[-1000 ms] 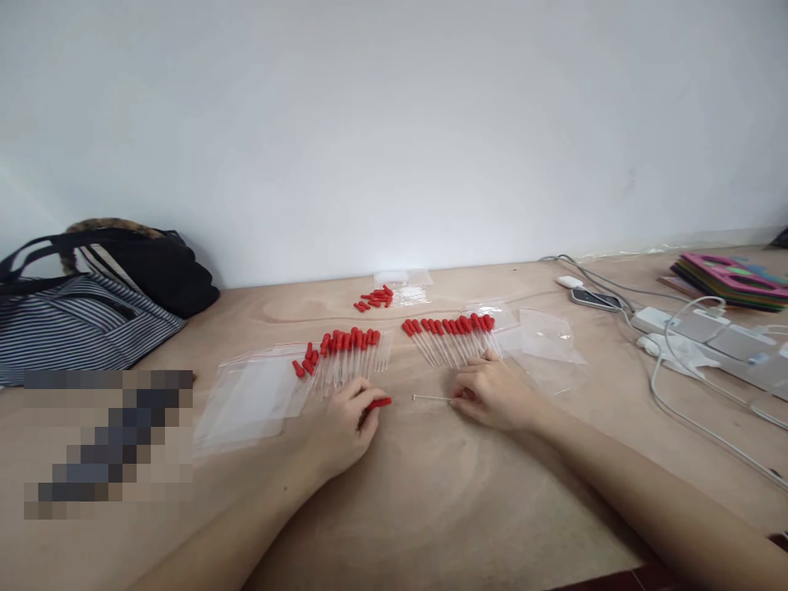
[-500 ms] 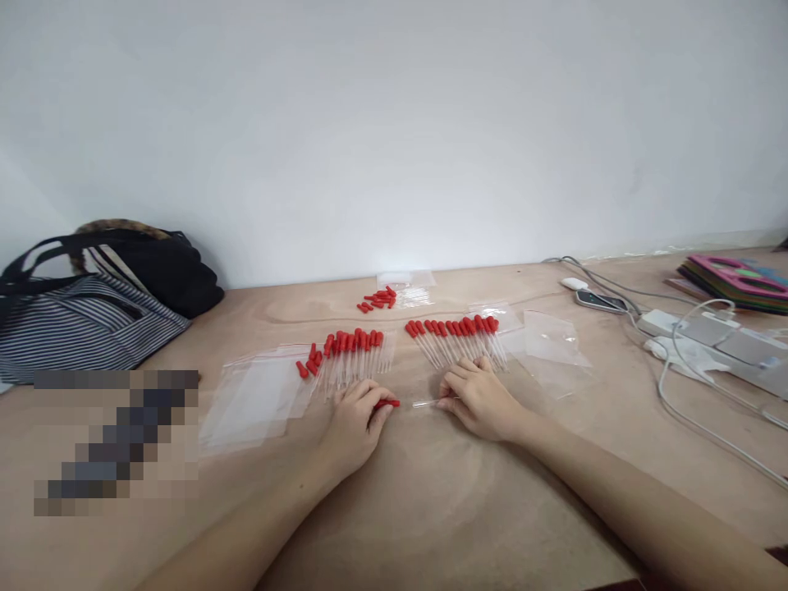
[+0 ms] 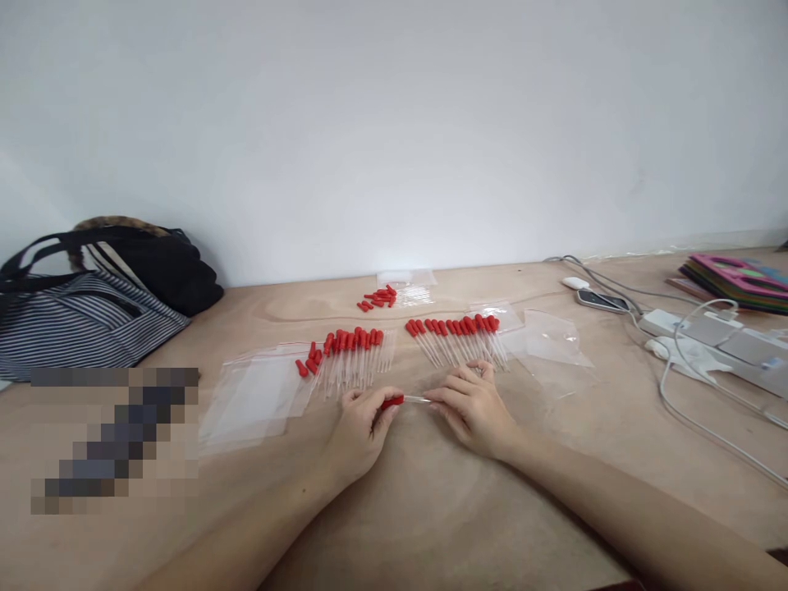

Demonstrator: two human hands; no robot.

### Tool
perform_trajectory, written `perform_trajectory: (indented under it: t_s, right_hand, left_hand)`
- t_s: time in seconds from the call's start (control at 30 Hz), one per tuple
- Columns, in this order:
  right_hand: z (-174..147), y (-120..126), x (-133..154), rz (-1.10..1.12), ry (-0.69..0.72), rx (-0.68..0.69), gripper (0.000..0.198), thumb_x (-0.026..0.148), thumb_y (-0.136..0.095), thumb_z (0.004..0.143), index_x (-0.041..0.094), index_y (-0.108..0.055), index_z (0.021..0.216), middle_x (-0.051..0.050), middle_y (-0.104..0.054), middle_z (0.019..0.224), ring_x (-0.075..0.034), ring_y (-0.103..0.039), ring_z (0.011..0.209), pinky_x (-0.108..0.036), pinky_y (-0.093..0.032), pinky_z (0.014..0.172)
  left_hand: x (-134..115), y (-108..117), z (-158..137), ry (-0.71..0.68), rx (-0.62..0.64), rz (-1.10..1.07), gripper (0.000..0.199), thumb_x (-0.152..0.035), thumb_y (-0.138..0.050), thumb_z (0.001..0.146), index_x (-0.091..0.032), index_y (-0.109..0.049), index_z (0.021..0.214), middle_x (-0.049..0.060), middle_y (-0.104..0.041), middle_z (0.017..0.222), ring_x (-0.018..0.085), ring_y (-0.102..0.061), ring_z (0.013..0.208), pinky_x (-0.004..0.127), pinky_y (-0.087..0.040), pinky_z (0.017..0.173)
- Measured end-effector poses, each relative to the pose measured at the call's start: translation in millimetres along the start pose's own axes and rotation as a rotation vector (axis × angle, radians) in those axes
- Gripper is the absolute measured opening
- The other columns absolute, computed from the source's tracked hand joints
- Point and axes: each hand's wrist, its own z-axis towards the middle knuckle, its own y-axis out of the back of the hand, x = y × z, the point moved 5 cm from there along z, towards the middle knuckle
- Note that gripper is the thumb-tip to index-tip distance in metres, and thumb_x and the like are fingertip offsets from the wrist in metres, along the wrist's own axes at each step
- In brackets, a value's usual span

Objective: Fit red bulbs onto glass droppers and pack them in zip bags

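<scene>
In the left grip (image 3: 362, 428), a red bulb (image 3: 394, 401)

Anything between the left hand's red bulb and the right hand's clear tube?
Nothing visible: the red bulb in the left hand and the clear tube in the right hand appear to meet end to end.

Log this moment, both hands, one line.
left hand: pinching red bulb; right hand: holding clear tube; contact: tube meets bulb, insertion depth unclear; beyond: red-topped tubes

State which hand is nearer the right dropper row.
Right. The right hand is just in front of the dropper row; the left hand, holding a red bulb, is farther left.
</scene>
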Motion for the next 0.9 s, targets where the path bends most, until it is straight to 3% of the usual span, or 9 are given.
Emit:
perform_trajectory:
  t_s: [0.2, 0.33, 0.9]
  right_hand:
    - [-1.1, 2.1, 13.8, -0.134, 0.081, -0.073, 0.016, 0.018, -0.046, 0.082, 0.021, -0.062, 0.084, 0.002, -0.059, 0.063, -0.013, -0.049, 0.072, -0.043, -0.014, 0.093]
    - [-2.3, 3.7, 20.9, -0.168, 0.137, -0.097, 0.017, 0.015, -0.046, 0.08, 0.02, -0.062, 0.082, 0.003, -0.057, 0.06, -0.012, -0.048, 0.07, -0.044, -0.015, 0.094]
    - [-7.6, 3.3, 21.2, -0.233, 0.319, -0.069, 0.021, 0.009, -0.039, 0.081, 0.017, -0.059, 0.081, 0.003, -0.056, 0.061, -0.011, -0.045, 0.071, -0.047, -0.011, 0.097]
  left_hand:
    - [3.2, 0.5, -1.3, -0.043, -0.142, -0.009, 0.018, -0.025, -0.042, 0.084, -0.022, -0.06, 0.085, -0.002, -0.068, 0.075, 0.015, -0.061, 0.067, 0.03, -0.043, 0.07]
    - [8.7, -5.4, -4.1, -0.072, -0.192, -0.051, 0.016, -0.027, -0.044, 0.084, -0.022, -0.059, 0.083, -0.003, -0.068, 0.075, 0.014, -0.061, 0.065, 0.034, -0.037, 0.075]
    - [-8.0, -0.5, -8.5, -0.262, -0.173, -0.025, 0.016, -0.019, -0.045, 0.085, -0.022, -0.059, 0.077, -0.006, -0.068, 0.07, 0.01, -0.06, 0.064, 0.036, -0.021, 0.09]
